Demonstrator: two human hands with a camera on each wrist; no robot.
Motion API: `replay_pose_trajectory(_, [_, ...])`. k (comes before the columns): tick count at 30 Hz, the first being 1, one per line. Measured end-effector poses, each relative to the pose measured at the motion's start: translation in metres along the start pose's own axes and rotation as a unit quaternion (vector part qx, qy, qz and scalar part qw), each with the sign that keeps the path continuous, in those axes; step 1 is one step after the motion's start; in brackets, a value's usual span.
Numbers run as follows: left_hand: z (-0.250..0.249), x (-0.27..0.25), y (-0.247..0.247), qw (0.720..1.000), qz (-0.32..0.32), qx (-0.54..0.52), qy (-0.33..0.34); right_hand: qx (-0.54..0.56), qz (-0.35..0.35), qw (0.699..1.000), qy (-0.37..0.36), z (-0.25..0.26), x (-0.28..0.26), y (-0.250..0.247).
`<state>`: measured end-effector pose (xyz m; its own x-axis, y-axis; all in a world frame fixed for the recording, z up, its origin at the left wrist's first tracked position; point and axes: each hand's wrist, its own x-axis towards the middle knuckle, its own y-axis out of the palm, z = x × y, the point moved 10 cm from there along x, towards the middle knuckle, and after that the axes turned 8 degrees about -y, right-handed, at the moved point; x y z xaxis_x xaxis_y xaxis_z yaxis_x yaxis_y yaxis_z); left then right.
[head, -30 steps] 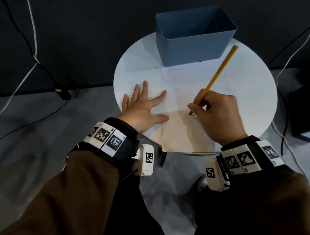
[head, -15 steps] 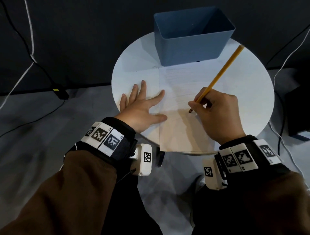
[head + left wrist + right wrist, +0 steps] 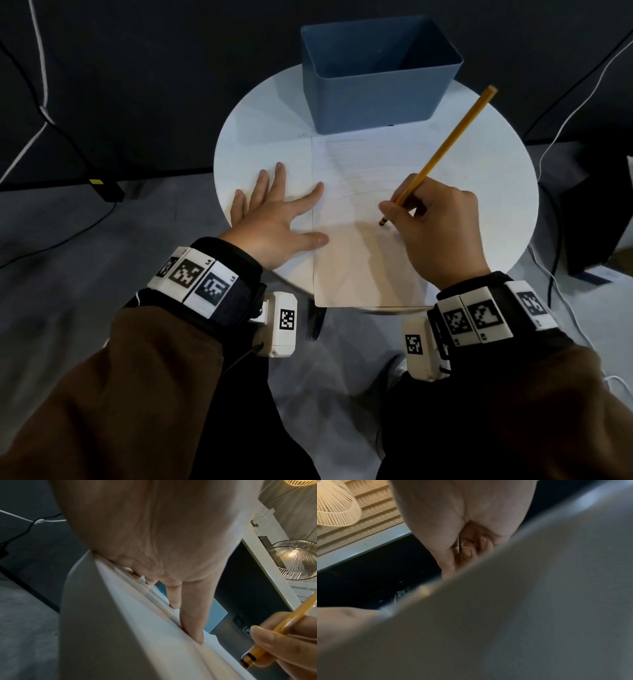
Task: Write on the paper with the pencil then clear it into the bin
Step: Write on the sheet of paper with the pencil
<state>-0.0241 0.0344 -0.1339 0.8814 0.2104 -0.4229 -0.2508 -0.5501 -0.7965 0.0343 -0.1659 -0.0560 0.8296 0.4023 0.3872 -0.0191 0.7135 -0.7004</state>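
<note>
Both my hands work the paper [image 3: 356, 212]: my left hand [image 3: 274, 222] lies flat, fingers spread, on its left edge; my right hand [image 3: 435, 226] pinches the pencil [image 3: 445, 147], tip down. Bin [image 3: 376, 68] touches the sheet's far edge, whose near edge overhangs the table [image 3: 260, 137].

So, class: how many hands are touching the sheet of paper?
2. The left hand lies flat across the paper's left edge; the right hand, gripping the pencil, rests on its right half.

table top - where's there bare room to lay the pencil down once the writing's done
Bare patches on the table: right of the paper, beyond the right hand; and far left, between the bin and the left hand. Crowded: the middle, where bin, paper and both hands sit, the pencil slanting above.
</note>
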Motion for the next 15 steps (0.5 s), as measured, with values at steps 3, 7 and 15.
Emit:
replay_pose_trajectory(3, [-0.001, -0.001, 0.0, 1.0, 0.002, -0.002, -0.003, 0.008, 0.022, 0.999, -0.024, 0.014, 0.0, 0.011])
replay_pose_trajectory(7, [-0.001, -0.001, 0.0, 1.0, 0.001, 0.002, -0.002, -0.021, 0.03, 0.999, -0.001, 0.003, -0.002, 0.014])
replay_pose_trajectory(15, [-0.001, 0.0, 0.0, 1.0, 0.003, 0.013, -0.011, 0.057, 0.041, 0.997, -0.043, 0.037, -0.006, 0.025])
